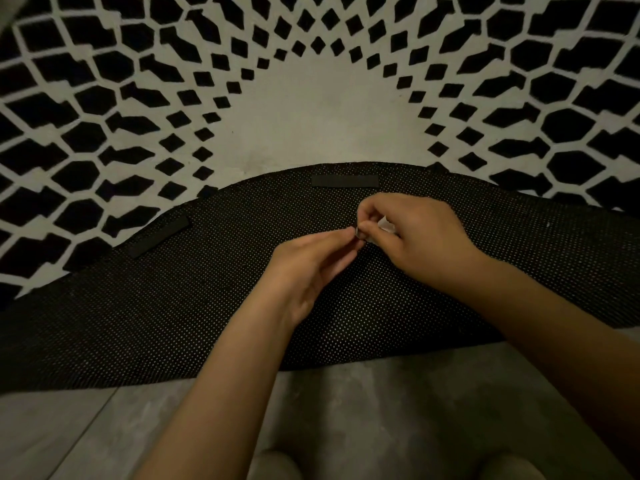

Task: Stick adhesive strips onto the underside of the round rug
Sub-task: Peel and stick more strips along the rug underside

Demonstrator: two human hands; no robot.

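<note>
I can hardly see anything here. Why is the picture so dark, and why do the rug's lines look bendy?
Head view: dim room light, so the dotted underside and the stuck strips nearly vanish into black; the wide-angle lens curves the rug pattern toward the edges; the hands look slightly soft; no glare.
</note>
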